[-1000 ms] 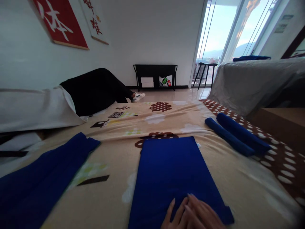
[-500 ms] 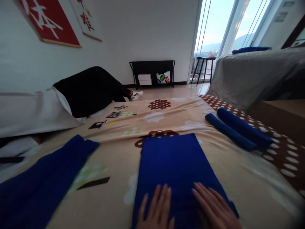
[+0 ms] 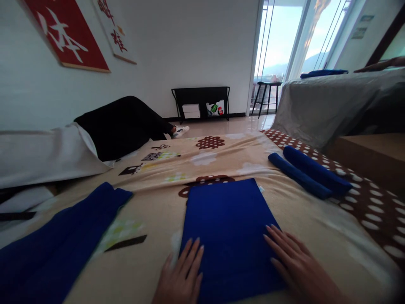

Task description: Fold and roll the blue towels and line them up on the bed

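Observation:
A folded blue towel point(image 3: 229, 228) lies flat in front of me on a patterned bedsheet point(image 3: 205, 158). My left hand point(image 3: 182, 276) rests flat on the towel's near left edge, fingers stretched out. On the towel's near right edge lies my right hand point(image 3: 295, 264), also flat with fingers apart. Neither hand holds anything.
Two rolled blue towels point(image 3: 311, 173) lie at the right on the sheet's dotted border. A spread blue cloth point(image 3: 60, 242) lies at the left. A person in black and white point(image 3: 95, 135) leans over the bed's left side. A grey covered bed point(image 3: 335, 101) stands at the right.
My hands slid apart from the towel's near middle to its left and right edges. The view tilted slightly.

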Action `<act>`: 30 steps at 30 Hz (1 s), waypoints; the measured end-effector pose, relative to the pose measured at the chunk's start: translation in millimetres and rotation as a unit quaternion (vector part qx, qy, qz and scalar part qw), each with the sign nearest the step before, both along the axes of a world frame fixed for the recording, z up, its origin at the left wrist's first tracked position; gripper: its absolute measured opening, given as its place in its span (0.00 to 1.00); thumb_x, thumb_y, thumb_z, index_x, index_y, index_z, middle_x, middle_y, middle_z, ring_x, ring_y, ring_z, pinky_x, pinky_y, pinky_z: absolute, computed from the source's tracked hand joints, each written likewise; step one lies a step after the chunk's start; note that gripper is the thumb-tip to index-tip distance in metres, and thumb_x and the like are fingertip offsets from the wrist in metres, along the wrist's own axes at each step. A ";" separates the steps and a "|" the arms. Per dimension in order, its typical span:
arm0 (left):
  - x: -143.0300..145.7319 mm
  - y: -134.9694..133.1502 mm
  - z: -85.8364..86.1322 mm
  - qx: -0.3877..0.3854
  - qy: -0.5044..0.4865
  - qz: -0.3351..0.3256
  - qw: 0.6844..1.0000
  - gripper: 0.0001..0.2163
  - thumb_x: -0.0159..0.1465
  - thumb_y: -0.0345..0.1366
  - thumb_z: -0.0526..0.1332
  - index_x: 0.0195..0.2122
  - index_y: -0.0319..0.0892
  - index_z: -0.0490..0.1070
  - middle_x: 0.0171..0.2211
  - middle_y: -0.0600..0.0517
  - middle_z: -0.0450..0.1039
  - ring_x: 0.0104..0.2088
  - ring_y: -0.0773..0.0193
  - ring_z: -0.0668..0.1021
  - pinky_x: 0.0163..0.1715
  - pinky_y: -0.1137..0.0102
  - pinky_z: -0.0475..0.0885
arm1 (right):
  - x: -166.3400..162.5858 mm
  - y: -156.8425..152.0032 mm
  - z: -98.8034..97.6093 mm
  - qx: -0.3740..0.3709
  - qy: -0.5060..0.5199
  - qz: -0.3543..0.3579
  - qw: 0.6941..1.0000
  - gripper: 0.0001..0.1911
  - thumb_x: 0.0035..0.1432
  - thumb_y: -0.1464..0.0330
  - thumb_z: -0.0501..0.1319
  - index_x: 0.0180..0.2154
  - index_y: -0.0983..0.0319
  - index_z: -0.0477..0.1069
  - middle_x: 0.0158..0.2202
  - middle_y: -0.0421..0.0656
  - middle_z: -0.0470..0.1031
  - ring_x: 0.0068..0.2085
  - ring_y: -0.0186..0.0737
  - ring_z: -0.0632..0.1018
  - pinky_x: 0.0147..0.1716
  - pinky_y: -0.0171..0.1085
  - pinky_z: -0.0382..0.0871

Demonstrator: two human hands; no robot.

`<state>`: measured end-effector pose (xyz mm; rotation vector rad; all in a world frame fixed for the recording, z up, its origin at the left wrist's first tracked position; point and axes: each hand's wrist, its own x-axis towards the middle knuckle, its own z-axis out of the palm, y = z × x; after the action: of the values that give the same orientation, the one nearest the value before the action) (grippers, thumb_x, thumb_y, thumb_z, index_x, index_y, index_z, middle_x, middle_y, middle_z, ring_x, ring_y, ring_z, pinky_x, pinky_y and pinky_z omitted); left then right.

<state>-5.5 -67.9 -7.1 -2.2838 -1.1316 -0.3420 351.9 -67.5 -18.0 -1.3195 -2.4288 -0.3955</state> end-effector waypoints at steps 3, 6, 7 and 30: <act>42.5 25.5 15.8 -0.095 0.000 -0.043 0.995 0.27 0.69 0.35 0.51 0.69 0.42 0.50 0.67 0.53 0.57 0.66 0.64 0.63 0.59 0.67 0.62 | -40.7 24.6 19.6 -0.138 0.001 0.069 0.988 0.27 0.72 0.60 0.48 0.69 0.52 0.48 0.70 0.38 0.49 0.69 0.41 0.56 0.63 0.46 0.60; 39.1 53.6 14.1 -0.196 -0.004 -0.047 0.980 0.27 0.72 0.42 0.50 0.70 0.49 0.42 0.69 0.52 0.52 0.67 0.61 0.61 0.61 0.61 0.62 | -40.8 51.3 21.5 -0.229 0.021 0.100 0.968 0.28 0.72 0.54 0.47 0.69 0.48 0.47 0.71 0.37 0.45 0.70 0.43 0.53 0.65 0.51 0.56; 25.3 61.0 9.8 -0.214 -0.011 -0.036 0.976 0.27 0.72 0.44 0.50 0.70 0.52 0.42 0.69 0.52 0.51 0.67 0.60 0.61 0.62 0.59 0.61 | -29.0 58.2 17.2 -0.236 0.032 0.083 0.968 0.28 0.71 0.53 0.47 0.69 0.47 0.46 0.71 0.37 0.45 0.70 0.44 0.53 0.66 0.52 0.54; 3.5 187.4 -5.5 -0.188 -0.130 0.035 0.973 0.22 0.74 0.40 0.41 0.67 0.41 0.54 0.67 0.41 0.56 0.65 0.48 0.62 0.59 0.44 0.60 | 6.8 210.1 -18.1 -0.194 0.079 -0.046 0.977 0.33 0.70 0.48 0.42 0.69 0.54 0.52 0.70 0.43 0.48 0.70 0.44 0.51 0.68 0.52 0.46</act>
<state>-2.0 119.6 -12.6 -2.5710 -1.5151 -0.4392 358.7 142.6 -36.1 -1.5565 -2.3924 0.1686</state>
